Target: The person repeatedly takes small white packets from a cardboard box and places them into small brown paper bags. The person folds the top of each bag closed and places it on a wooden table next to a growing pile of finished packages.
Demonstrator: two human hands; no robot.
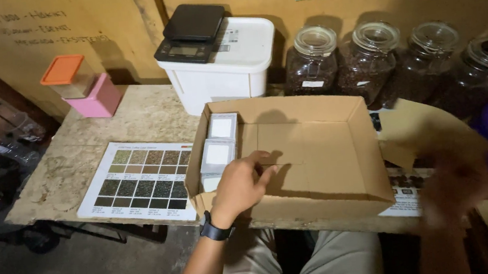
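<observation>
The left hand (241, 183), fingers loosely curled and holding nothing, hovers just right of the white packets (218, 153) lined lengthwise along the cardboard box (323, 153)'s left wall; the blurred right hand (454, 185), grip unclear, is farther off.

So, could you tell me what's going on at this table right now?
A person sits at a worn table with an open cardboard box in front of them. Their left hand reaches over the box's near wall, fingers next to a row of small white packets lined up along its left side. The right hand is a blur at the box's right edge, so what it holds is unclear. A colour chart sheet lies to the left, and glass jars of dark beans stand behind.
</observation>
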